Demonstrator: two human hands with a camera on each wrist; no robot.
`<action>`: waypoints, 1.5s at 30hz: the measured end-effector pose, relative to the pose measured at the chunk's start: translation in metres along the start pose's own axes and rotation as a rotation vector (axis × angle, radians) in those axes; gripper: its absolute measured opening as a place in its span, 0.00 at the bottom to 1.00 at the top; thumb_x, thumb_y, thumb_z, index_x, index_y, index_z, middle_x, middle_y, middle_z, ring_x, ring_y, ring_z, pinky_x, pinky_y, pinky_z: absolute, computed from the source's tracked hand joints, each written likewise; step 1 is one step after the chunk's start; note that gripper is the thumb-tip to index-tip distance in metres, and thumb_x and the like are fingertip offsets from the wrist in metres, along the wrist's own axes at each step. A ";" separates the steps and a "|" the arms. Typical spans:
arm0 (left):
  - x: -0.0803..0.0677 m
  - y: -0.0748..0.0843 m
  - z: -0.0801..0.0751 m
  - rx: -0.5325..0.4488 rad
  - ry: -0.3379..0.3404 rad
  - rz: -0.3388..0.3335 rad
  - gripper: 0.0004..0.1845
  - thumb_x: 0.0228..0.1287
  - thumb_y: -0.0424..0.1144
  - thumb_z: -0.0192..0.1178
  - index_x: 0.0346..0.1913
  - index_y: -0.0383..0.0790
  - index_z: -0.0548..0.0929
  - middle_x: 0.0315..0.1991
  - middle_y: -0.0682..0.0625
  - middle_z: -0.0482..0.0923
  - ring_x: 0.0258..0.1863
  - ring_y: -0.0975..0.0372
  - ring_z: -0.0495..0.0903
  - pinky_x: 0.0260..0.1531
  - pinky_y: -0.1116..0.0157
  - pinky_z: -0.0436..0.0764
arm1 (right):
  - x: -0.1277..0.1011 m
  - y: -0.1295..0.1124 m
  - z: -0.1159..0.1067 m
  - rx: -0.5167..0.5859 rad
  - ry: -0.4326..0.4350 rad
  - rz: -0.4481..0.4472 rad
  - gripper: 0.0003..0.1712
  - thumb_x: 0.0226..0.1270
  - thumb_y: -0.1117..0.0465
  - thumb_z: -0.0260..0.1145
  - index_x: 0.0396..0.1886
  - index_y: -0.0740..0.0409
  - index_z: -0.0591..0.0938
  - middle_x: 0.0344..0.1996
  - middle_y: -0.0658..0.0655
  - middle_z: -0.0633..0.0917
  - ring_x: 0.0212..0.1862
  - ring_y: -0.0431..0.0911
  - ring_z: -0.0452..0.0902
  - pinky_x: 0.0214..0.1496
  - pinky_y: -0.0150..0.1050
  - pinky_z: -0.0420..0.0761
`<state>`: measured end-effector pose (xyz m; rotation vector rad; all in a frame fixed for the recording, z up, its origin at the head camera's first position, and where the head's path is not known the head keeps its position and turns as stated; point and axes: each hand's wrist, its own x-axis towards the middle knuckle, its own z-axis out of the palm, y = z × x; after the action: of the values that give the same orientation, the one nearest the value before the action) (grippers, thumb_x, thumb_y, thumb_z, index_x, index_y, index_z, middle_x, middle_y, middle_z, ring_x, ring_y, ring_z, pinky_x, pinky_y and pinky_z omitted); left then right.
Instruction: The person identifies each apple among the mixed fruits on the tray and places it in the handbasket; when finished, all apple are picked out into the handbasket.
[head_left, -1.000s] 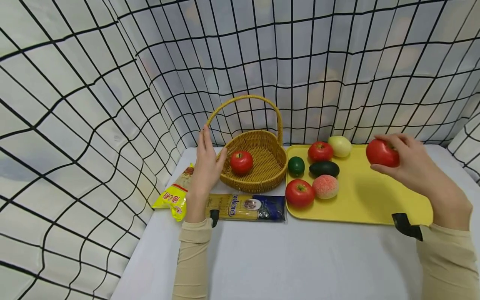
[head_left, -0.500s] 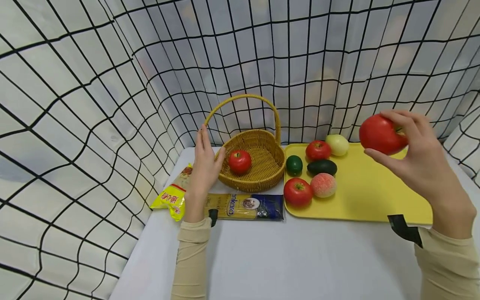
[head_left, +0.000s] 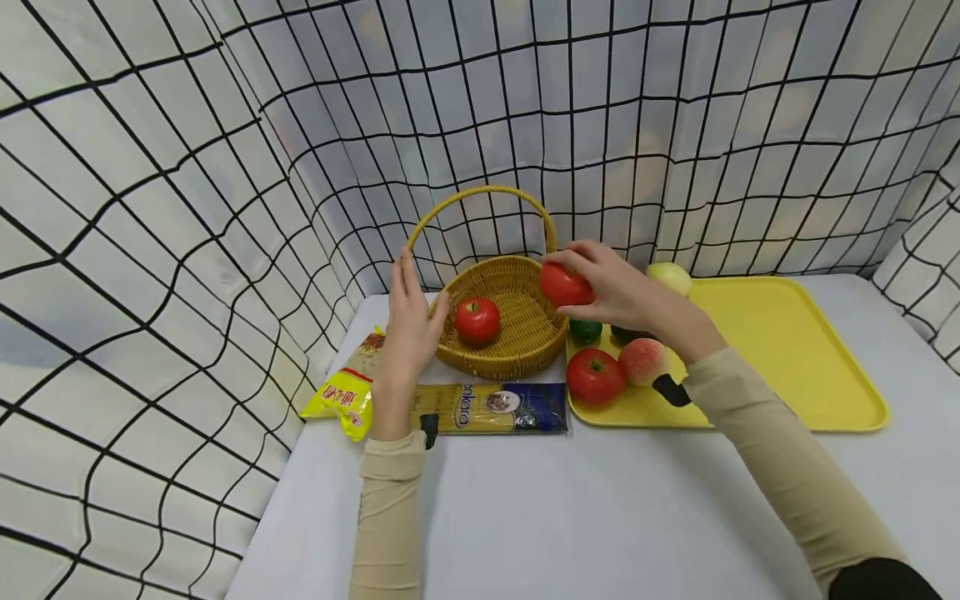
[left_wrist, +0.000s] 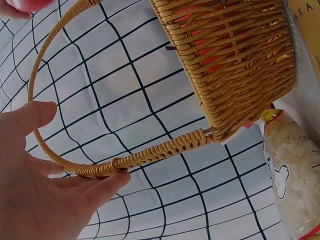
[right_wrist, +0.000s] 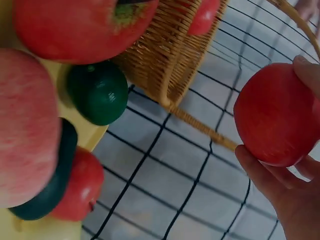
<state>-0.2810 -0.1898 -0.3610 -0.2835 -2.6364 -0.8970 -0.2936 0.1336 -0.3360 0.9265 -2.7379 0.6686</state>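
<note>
My right hand grips a red apple between thumb and fingers, held up at the right rim of the wicker basket. In the right wrist view the held apple hangs near the basket's handle. My left hand stands upright at the basket's left side with straight fingers. The left wrist view shows its fingers lying against the outside of the handle, thumb apart from the rest. Inside the basket, at the left, sits another red apple.
Right of the basket lies a yellow tray with a red apple, a peach, a green fruit and a pale fruit. A pasta packet and a yellow bag lie in front and at left.
My right hand has carried the apple leftward from above the tray's right part to the basket's right rim. The left hand stays at the handle.
</note>
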 end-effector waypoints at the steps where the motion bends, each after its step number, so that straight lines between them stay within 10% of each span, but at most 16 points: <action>1: 0.000 0.000 0.000 -0.002 -0.002 -0.001 0.46 0.81 0.51 0.48 0.83 0.49 0.28 0.85 0.40 0.31 0.85 0.45 0.40 0.79 0.43 0.60 | 0.012 -0.001 0.004 -0.012 -0.049 0.001 0.40 0.64 0.46 0.74 0.74 0.44 0.70 0.70 0.63 0.69 0.68 0.59 0.68 0.60 0.57 0.84; 15: -0.010 -0.015 -0.006 0.031 -0.008 -0.041 0.46 0.81 0.56 0.46 0.82 0.58 0.24 0.85 0.43 0.30 0.85 0.46 0.42 0.78 0.42 0.62 | 0.135 -0.020 0.079 -0.148 -0.541 0.077 0.47 0.68 0.39 0.69 0.80 0.46 0.61 0.75 0.59 0.68 0.73 0.54 0.69 0.73 0.54 0.74; 31: -0.005 0.001 0.003 -0.007 -0.030 -0.008 0.47 0.81 0.52 0.48 0.82 0.55 0.25 0.85 0.40 0.31 0.84 0.45 0.42 0.79 0.43 0.61 | 0.135 0.009 0.090 -0.217 -0.613 0.337 0.52 0.68 0.43 0.71 0.84 0.38 0.52 0.84 0.58 0.51 0.84 0.59 0.48 0.80 0.62 0.62; 45: 0.000 -0.002 0.000 -0.015 0.006 0.006 0.45 0.81 0.51 0.49 0.84 0.47 0.32 0.85 0.38 0.35 0.84 0.44 0.45 0.77 0.43 0.64 | 0.136 0.014 0.093 -0.238 -0.581 0.322 0.52 0.67 0.47 0.73 0.83 0.39 0.53 0.84 0.59 0.51 0.85 0.58 0.44 0.80 0.64 0.63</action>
<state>-0.2814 -0.1912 -0.3620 -0.2911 -2.6230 -0.9144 -0.4121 0.0277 -0.3826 0.7149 -3.4262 0.1030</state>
